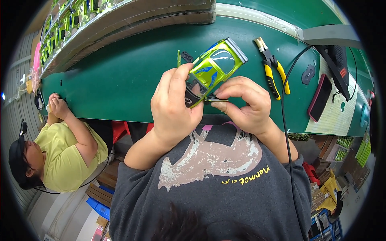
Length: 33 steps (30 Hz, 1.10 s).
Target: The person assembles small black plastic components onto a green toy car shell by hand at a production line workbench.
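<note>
A shiny green toy car body with blue markings, dark windows and a grey rear wing is tilted above the table's near edge. My left hand is closed around its left side and near end. At that near end, my right hand pinches a small black part between thumb and forefinger, against or right beside the car body. The part's exact shape is partly hidden by the fingers. Just past my left hand, a small black piece and a thin green strip are on the table.
Yellow-and-black pliers lie right on the green table. Beyond them are a flat black piece, a phone and a black cable. A cardboard tray runs along the far left. Another person works at left.
</note>
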{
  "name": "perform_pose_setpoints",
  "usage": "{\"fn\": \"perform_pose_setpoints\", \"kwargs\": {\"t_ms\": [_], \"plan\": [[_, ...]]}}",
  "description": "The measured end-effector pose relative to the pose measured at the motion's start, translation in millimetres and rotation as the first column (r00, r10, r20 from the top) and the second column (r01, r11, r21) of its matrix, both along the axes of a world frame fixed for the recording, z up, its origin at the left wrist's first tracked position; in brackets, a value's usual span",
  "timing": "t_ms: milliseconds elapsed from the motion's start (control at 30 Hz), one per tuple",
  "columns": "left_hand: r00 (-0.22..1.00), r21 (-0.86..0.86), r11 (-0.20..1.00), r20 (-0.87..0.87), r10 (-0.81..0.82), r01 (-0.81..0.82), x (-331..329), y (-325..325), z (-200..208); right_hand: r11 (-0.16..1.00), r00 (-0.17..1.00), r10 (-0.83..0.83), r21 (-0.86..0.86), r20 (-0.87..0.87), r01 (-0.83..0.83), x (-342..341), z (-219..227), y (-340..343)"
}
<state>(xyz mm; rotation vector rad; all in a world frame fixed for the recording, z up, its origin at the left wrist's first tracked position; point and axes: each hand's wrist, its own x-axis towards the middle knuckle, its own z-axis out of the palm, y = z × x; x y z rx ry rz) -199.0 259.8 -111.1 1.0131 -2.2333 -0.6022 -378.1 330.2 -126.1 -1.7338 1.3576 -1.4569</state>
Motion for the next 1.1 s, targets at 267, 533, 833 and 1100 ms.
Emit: {"fn": "perform_pose_setpoints", "kwargs": {"t_ms": [267, 533, 833, 1100], "plan": [[0.999, 0.084, 0.996, -0.040, 0.018, -0.015, -0.5, 1.8, 4.8, 0.996, 0.983, -0.001, 0.087, 0.184, -0.016, -1.5, -6.9, 3.8], [1.000, 0.055, 0.998, -0.027, -0.002, 0.003, -2.0, 1.9, 4.6, 1.000, 0.999, -0.009, -0.004, 0.045, 0.010, -3.9, 0.6, 0.3], [0.999, 0.028, 0.999, -0.029, 0.021, -0.020, -5.3, -3.5, 2.7, 0.998, 0.998, -0.027, -0.049, 0.055, 0.030, 2.4, 0.4, -2.3], [0.579, 0.611, -0.168, -0.574, 0.579, 0.773, 9.9, -19.2, -22.3, 0.990, 0.945, -0.066, 0.142, 0.320, 0.021, -10.1, 16.1, 5.2]]}}
